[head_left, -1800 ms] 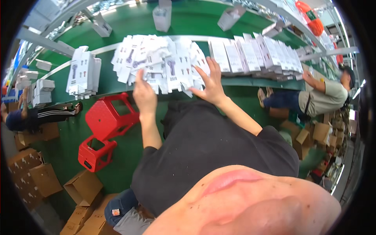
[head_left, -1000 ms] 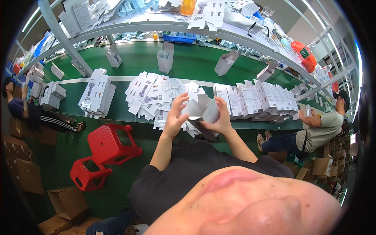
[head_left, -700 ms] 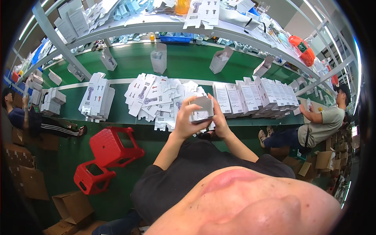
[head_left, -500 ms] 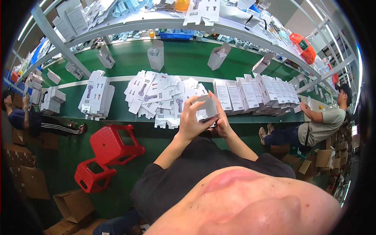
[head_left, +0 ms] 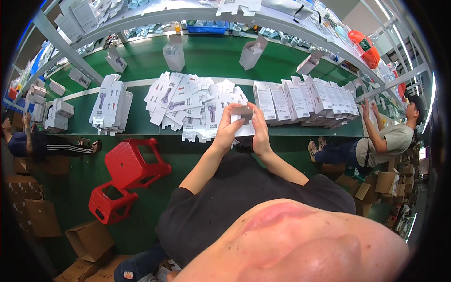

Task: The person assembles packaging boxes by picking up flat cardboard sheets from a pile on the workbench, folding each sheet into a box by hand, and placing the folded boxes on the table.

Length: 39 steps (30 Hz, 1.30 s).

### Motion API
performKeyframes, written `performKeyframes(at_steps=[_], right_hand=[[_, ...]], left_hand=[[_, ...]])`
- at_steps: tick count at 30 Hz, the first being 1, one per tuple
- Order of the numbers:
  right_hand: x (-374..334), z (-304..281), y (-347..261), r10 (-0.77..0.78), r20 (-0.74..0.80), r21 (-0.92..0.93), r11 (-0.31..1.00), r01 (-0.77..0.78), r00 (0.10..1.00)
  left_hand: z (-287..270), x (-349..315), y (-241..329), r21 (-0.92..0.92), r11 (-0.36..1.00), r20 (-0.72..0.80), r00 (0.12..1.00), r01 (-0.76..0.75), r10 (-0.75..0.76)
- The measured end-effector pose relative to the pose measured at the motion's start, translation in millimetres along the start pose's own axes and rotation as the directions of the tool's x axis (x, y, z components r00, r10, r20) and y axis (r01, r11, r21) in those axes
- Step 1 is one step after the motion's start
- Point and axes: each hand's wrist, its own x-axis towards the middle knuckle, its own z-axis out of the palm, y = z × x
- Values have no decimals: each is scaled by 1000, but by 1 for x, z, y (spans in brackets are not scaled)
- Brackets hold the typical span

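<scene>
Between my two hands is a small white carton [head_left: 242,113], held just over the near edge of the bench. My left hand [head_left: 227,130] wraps its left side, with the thumb lying across the front. Along the right side press the fingers of my right hand [head_left: 260,130]. A greyish inner face shows at the carton's top; the hands cover much of the rest. Just beyond my left hand lies a loose pile of flat printed cartons [head_left: 181,101]. To the right of my hands, a row of white boxes [head_left: 293,101] stands packed together.
A neater stack of flat cartons [head_left: 109,105] lies farther left. Several open boxes, one white box [head_left: 174,57] among them, stand on the green conveyor [head_left: 211,58] under a metal shelf [head_left: 159,29]. Red stools [head_left: 131,162] are on the floor at left. A co-worker [head_left: 385,136] stands at right.
The carton in my hands has tipped, so less of its open inside shows. My right fingers have shifted along its side. At right, the co-worker's hands have risen.
</scene>
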Motion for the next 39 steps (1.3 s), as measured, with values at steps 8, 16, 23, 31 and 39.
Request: performKeyframes(at_steps=[8, 16, 23, 31, 39], right_hand=[[6, -22, 11, 214, 14, 66, 975, -214, 977], [6, -27, 4, 355, -9, 198, 917, -347, 935], [7, -29, 12, 401, -151, 184, 909, -373, 904], [3, -35, 6, 255, -144, 110, 964, -240, 956], [8, -35, 4, 218, -33, -70, 973, -220, 975]], left_hand=[[11, 1, -2, 341, 925, 70, 985, -171, 156], [26, 6, -1, 309, 946, -29, 993, -99, 114], [20, 9, -19, 334, 942, 26, 999, -42, 35], [12, 9, -16, 421, 876, 282, 952, -236, 121], [3, 0, -11, 507, 850, 236, 972, -145, 25]])
